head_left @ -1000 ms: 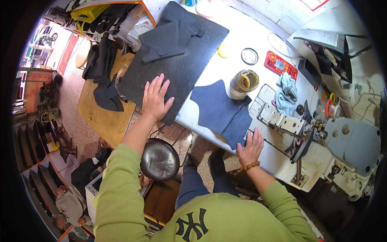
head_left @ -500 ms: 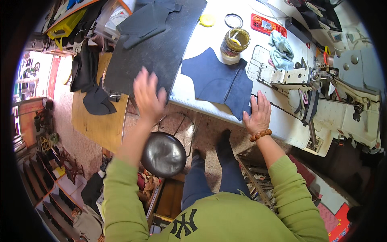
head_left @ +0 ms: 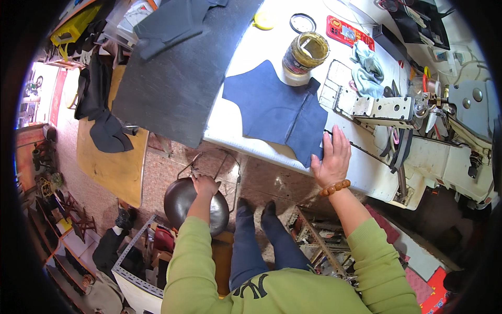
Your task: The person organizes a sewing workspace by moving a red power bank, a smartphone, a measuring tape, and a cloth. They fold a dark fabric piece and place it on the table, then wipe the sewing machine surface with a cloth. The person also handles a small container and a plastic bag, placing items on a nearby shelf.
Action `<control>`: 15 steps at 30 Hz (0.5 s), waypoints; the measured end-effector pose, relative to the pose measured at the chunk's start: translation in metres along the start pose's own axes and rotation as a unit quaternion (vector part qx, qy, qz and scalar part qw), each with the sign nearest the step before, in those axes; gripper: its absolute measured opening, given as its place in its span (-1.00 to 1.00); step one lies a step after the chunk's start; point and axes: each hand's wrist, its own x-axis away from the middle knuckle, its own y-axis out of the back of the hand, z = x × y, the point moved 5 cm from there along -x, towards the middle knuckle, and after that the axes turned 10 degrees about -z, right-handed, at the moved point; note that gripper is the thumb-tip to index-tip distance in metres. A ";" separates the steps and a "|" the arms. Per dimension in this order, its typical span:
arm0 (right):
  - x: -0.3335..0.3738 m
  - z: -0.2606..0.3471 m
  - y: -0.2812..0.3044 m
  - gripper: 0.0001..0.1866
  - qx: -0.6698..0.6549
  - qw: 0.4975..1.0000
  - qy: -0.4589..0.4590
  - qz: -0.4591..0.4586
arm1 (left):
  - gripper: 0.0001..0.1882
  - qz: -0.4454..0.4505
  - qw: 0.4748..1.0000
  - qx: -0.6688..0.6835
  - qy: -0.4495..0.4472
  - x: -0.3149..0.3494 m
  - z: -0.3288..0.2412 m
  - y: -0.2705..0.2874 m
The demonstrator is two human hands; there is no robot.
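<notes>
My left hand (head_left: 205,184) is down on the far edge of a round black stool (head_left: 180,206), its fingers bent over the rim. Part of the seat is hidden under that hand and forearm. My right hand (head_left: 333,158), a brown bead bracelet on its wrist, lies with fingers stretched out at the front edge of the white table (head_left: 230,123). Beside its fingertips is a dark blue cut piece of sheet material (head_left: 266,107) with a seam or folded strip across it. Behind that piece stands an open jar (head_left: 306,55) with a yellowish-brown smeared rim.
A black board (head_left: 172,86) covers the table's left, with dark cut pieces (head_left: 175,23) on it. A sewing machine (head_left: 387,112) stands at the right, near a pale cloth (head_left: 366,68) and a red case (head_left: 348,31). A wooden board (head_left: 110,162) and an open crate (head_left: 137,282) are at left.
My left hand has come down from above the black board onto the stool. My right hand stays at the table edge. The view has shifted a little, and I stand turned slightly.
</notes>
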 end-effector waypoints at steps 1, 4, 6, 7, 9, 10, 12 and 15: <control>0.001 0.000 0.000 -0.29 -0.004 1.000 -0.002 -0.001 | -0.35 0.009 1.000 0.001 0.001 -0.003 -0.005 -0.004; 0.002 -0.001 -0.001 -0.30 -0.004 1.000 -0.004 0.006 | -0.48 -0.067 0.995 -0.039 -0.059 0.001 -0.037 -0.018; 0.002 0.000 -0.001 -0.30 -0.003 1.000 0.000 0.006 | -0.52 -0.048 0.989 -0.062 -0.129 0.002 -0.081 -0.034; 0.002 0.000 0.000 -0.30 -0.002 1.000 0.000 0.005 | -0.55 -0.060 0.980 -0.078 -0.171 0.006 -0.108 -0.041; 0.002 0.000 0.000 -0.30 -0.003 1.000 -0.001 0.007 | -0.57 -0.077 0.966 -0.057 -0.238 0.025 -0.169 -0.055; 0.001 0.000 -0.001 -0.30 -0.006 1.000 -0.001 0.008 | -0.56 -0.091 0.962 -0.017 -0.255 0.040 -0.199 -0.058; 0.000 0.000 0.000 -0.29 -0.007 1.000 0.000 0.006 | -0.55 -0.092 0.924 -0.094 -0.359 0.070 -0.263 -0.064; 0.000 0.001 0.000 -0.29 -0.005 1.000 0.009 -0.003 | -0.54 0.016 0.870 -0.158 -0.467 0.128 -0.347 -0.068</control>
